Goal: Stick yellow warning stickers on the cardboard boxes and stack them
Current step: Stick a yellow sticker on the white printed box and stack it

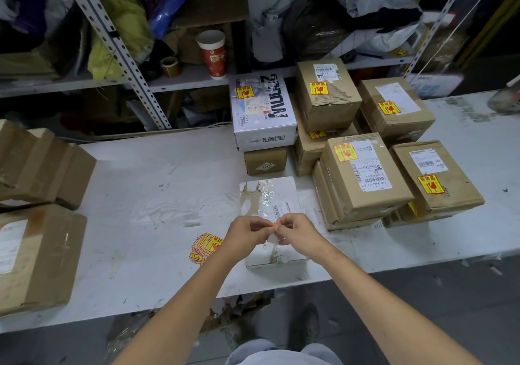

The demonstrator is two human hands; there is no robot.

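Note:
A flat white box with torn tape lies on the white table in front of me. Above its near half, my left hand and my right hand meet and pinch a small yellow-and-red sticker between their fingertips. A fanned pile of yellow warning stickers lies on the table just left of my left wrist. To the right stand stacked cardboard boxes that carry yellow stickers.
Two plain brown boxes sit at the table's left end. A white printed box rests on a small brown one behind the flat box. Metal shelving behind holds a red paper cup, a tape roll and bags.

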